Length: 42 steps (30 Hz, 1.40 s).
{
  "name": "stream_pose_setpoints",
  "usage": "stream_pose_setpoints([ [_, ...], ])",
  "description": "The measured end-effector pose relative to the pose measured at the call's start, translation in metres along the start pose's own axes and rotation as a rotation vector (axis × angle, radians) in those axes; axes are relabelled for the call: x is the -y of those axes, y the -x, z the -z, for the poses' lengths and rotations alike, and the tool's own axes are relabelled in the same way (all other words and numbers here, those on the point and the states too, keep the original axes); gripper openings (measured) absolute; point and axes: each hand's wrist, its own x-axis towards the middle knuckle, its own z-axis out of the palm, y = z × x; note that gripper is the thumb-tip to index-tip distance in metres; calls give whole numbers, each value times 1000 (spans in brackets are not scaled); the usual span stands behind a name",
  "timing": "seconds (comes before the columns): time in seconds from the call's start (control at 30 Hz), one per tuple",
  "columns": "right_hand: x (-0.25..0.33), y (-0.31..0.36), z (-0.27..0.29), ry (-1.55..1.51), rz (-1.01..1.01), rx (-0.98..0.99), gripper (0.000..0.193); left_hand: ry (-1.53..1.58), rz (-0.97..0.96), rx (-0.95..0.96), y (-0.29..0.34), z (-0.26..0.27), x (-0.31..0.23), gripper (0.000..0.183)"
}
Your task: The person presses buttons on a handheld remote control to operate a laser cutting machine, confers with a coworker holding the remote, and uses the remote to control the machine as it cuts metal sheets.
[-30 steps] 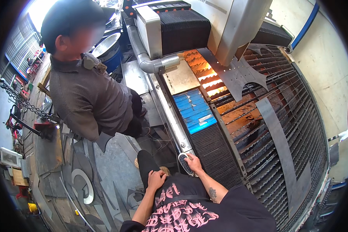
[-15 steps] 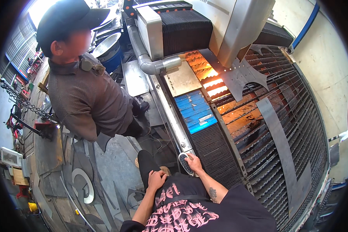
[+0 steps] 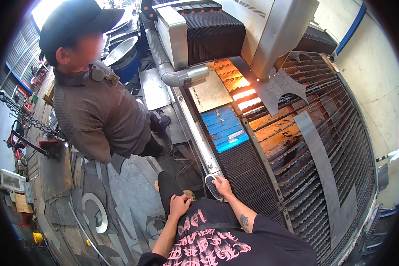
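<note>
My right hand (image 3: 223, 185) is closed around a white-rimmed handheld remote control (image 3: 212, 186) with a dark keypad. The remote sits over the lower end of the metal rail (image 3: 204, 148) on the machine's near side. Whether it touches the rail I cannot tell. My left hand (image 3: 180, 205) rests on my leg beside the hem of my black shirt, fingers loosely bent, with nothing visible in it. To the right, orange glow and sparks show beneath the head of a cutting machine (image 3: 277, 44), at a cut grey metal sheet (image 3: 279, 88) on the slatted bed (image 3: 314, 195).
A co-worker (image 3: 99, 106) in a cap stands at left, turned toward the machine. Black bellows (image 3: 248, 177) and a blue panel (image 3: 224, 128) run along the bed's near side. A long metal strip (image 3: 317, 155) lies across the slats. Scrap sheets (image 3: 133, 190) cover the floor at left.
The cutting head has shifted very slightly to the right. The co-worker has moved a little to the left in view. My hands stay in place.
</note>
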Motion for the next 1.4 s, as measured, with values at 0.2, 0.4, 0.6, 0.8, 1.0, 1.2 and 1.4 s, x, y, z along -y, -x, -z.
stream_pose_setpoints([
  [0.2, 1, 0, 0, -7, -18, 12, 39, 8, -3, -14, 0, -1, 2, 22],
  [0.4, 2, 0, 1, 39, -28, 16, 40, 11, -4, -16, -1, 0, 1, 22],
  [0.6, 3, 1, 1, 8, -13, 16, 40, 3, 2, -11, -1, -2, 3, 22],
  [0.8, 3, 1, 3, 8, -20, 17, 41, 4, 2, 0, -2, -2, 2, 22],
  [1.0, 10, 3, 4, -6, -37, 13, 40, 5, 4, 12, -2, 1, -1, 23],
  [1.2, 10, 3, 4, -11, -32, 17, 40, 10, 7, 14, -2, -1, 3, 23],
  [1.4, 5, 1, 2, 5, -29, 13, 39, 5, 4, 7, -3, -4, 5, 23],
])
